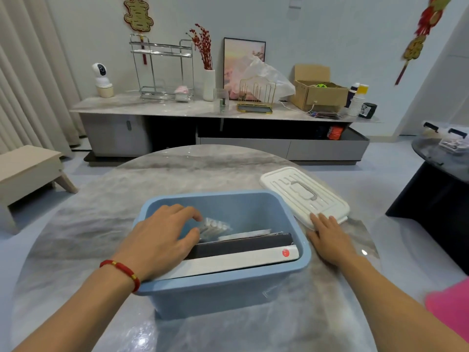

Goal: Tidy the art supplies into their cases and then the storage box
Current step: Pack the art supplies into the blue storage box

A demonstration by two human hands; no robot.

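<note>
Right now the left hand (pixel 162 240), a red bead bracelet (pixel 121 271) on its wrist, reaches down into the light-blue rectangular plastic storage box (pixel 223 283). Its grip is narrow: thumb and fingers curl toward a clear packet of small white pieces (pixel 215 226), the fingertips touching its near end, though I cannot tell whether they truly pinch it. The packet leans inside the box toward the far wall. Just beside it, against the near wall, stand three flat things on edge: a thin white folder (pixel 243 234), a dark grey flat case (pixel 243 246), and a long white case with a round red sticker (pixel 253 259) at its right end. The heel of the left hand lies over the left ends of these cases.

The right hand (pixel 330 237) rests flat on the table outside the box, fingers spread and loose, holding nothing; the fingertips touch the near edge of the white ribbed plastic lid with a grey handle (pixel 304 196). That lid lies flat on the table, off the box, just beside its far right corner.

Everything sits on a round grey marble-patterned table (pixel 101 237), the box near the middle of it. Beyond the table runs a long low grey cabinet (pixel 228 146) along the wall, carrying a chrome wire rack (pixel 162 69), a white vase with red twigs (pixel 208 85) and an open cardboard carton (pixel 319 94).
</note>
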